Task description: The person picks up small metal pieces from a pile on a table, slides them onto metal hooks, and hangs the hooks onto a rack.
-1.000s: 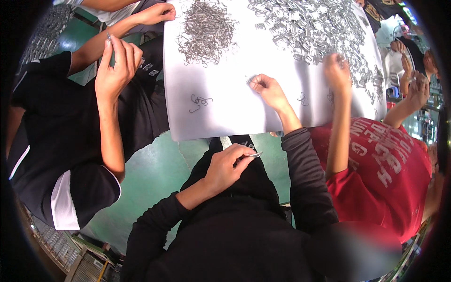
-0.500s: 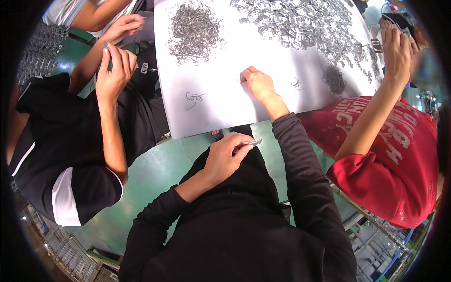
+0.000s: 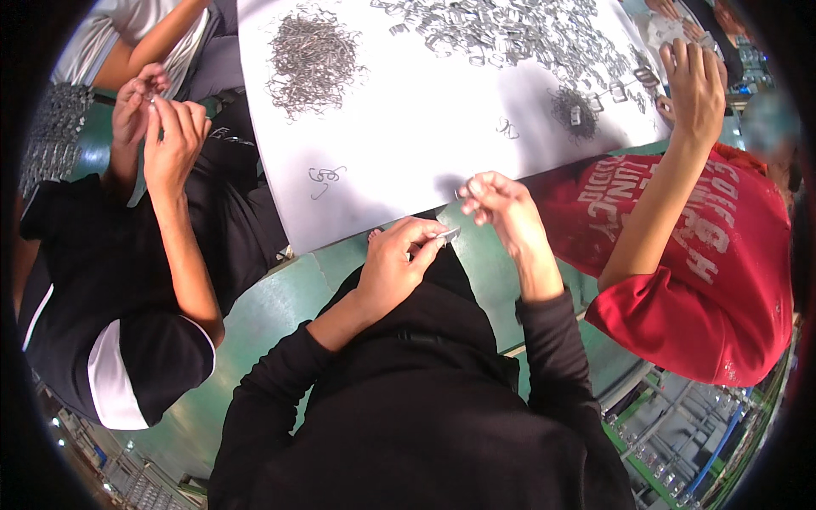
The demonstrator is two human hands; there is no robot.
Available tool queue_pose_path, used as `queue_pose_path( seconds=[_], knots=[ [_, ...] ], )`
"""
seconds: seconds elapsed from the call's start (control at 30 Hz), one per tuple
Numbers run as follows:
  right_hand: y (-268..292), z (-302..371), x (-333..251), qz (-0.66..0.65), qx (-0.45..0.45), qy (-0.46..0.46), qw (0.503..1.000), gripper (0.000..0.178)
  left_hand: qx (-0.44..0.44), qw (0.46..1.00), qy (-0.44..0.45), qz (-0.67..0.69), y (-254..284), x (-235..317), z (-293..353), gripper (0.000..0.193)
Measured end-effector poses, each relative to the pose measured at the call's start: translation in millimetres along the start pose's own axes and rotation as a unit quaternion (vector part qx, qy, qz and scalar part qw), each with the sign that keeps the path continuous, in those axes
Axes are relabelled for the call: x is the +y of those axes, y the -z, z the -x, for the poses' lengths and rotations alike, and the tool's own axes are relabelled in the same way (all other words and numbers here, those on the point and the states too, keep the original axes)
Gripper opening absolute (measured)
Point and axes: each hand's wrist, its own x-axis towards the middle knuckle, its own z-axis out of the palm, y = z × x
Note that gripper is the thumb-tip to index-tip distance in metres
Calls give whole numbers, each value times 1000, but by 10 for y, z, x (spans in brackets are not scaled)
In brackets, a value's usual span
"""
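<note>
My left hand is closed in front of my body, just off the table's near edge. Between its thumb and fingers it pinches a small flat metal piece, seen almost edge-on. To the right and slightly farther out is my right hand, its fingers curled and thumb side turned up. Something tiny shows at its fingertips, too small to name. A few bent wire hooks lie on the white table left of my hands, and a smaller group of wire pieces lies beyond my right hand.
A heap of wire hooks covers the far left tabletop; metal buckles spread across the far right. A small dark wire pile lies near a red-shirted co-worker. On my left, a black-shirted co-worker holds both hands together.
My right hand has come off the tabletop and back toward my left hand, turning its fingers upward. My left hand keeps its metal piece. The view has shifted slightly.
</note>
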Motion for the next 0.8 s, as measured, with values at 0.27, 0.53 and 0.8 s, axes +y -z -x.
queue_pose_path(
  seconds=[0.27,0.53,0.8],
  knots=[
    [-2,528,151,86,116,174,974,7,-18,1000,-13,-10,-233,282,-263,13],
    [284,417,184,174,193,334,906,10,0,987,-121,-108,-404,197,-812,14],
    [544,187,-5,173,194,311,914,9,127,897,-204,-370,-407,-720,-3177,17]
  ],
)
